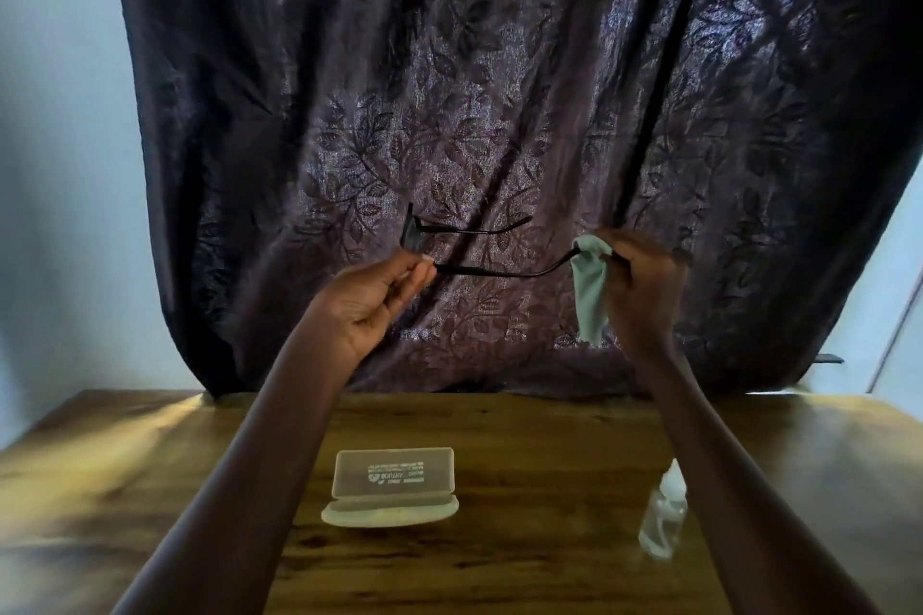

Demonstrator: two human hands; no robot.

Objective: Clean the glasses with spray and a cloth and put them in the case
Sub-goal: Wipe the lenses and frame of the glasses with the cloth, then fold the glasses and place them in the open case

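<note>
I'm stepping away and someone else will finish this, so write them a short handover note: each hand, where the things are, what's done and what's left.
Left hand: fingers pinch the glasses near the hinge, held up in the air with temples open.
Right hand: holds the cloth wrapped around the tip of the nearer temple.
Case: open on the table, nothing visible inside.
Spray bottle: standing on the table, to the right of the case.
Done: wiping is under way; whether the lenses were sprayed cannot be told.
Left: finish wiping, fold the temples, place the glasses in the case, close it.

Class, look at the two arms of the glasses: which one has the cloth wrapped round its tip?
The lower, nearer arm: the right hand pinches the pale green cloth round its curved tip. The upper arm juts out bare and untouched.
</note>
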